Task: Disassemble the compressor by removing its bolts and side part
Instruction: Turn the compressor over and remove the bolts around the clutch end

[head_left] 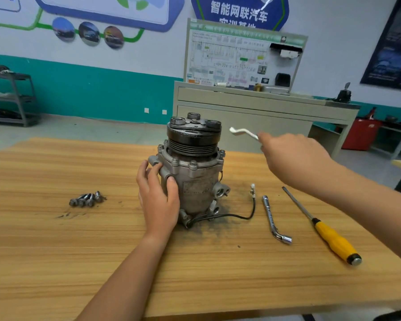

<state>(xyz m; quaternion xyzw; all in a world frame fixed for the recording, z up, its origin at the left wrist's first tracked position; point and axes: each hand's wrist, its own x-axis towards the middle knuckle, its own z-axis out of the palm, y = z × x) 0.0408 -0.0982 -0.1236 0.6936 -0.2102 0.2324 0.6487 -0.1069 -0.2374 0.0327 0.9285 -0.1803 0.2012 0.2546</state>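
A grey metal compressor [196,179] stands upright on the wooden table [79,251], its black pulley and clutch on top. Bolts sit around its upper flange [192,164]. My left hand [158,195] rests against the compressor's left side, fingers wrapped round the body. My right hand [292,156] is raised to the right of the pulley and grips a bright offset wrench [242,132], whose bent end points toward the pulley without touching it. Several removed bolts [86,199] lie in a cluster on the table to the left.
An L-shaped socket wrench [274,220] and a yellow-handled screwdriver [324,228] lie on the table at the right. The compressor's black wire with white connector [252,200] trails to the right. Dark grime surrounds the base. A grey cabinet [264,112] stands behind the table.
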